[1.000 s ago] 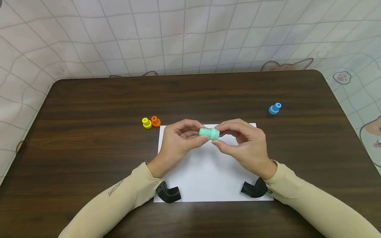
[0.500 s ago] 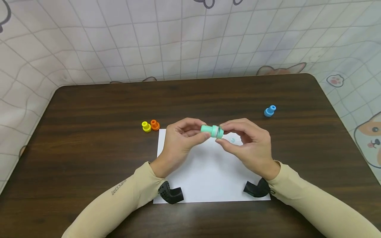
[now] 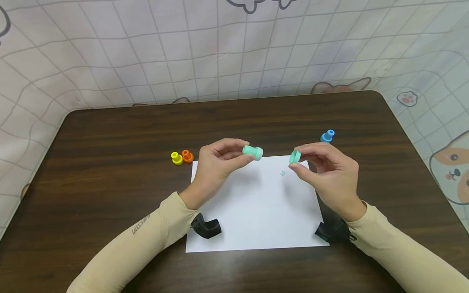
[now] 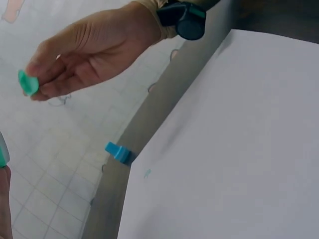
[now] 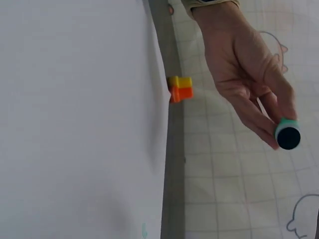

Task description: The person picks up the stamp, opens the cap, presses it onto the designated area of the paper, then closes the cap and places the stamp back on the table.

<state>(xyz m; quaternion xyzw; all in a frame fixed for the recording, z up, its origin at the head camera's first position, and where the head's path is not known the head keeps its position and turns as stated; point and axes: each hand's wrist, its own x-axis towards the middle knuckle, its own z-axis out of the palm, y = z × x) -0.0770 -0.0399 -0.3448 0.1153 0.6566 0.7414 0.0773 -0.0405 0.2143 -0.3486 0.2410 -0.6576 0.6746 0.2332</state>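
Backdrop: tiled cloth with cartoon animals is hung behind a dark wooden surface (image 3: 110,134), on which a white paper sheet (image 3: 253,211) is laid.
Head view: the mint stamp body (image 3: 253,151) is pinched in the fingertips of the left hand (image 3: 216,165), held above the sheet's far edge; its mint cap (image 3: 295,156) is pinched by the right hand (image 3: 329,175), clearly apart from the body. A small mint mark (image 3: 282,173) is seen on the sheet. A yellow stamp (image 3: 177,158), an orange stamp (image 3: 187,156) and a blue stamp (image 3: 327,136) stand on the bare wood.
Left wrist view: the cap is shown edge-on between thumb and fingers, a detail less clear from above.
Right wrist view: the dark round stamping face of the body is shown, hidden in the head view.
Step judged: uncapping is done; a steady downward press on blank paper is called for.
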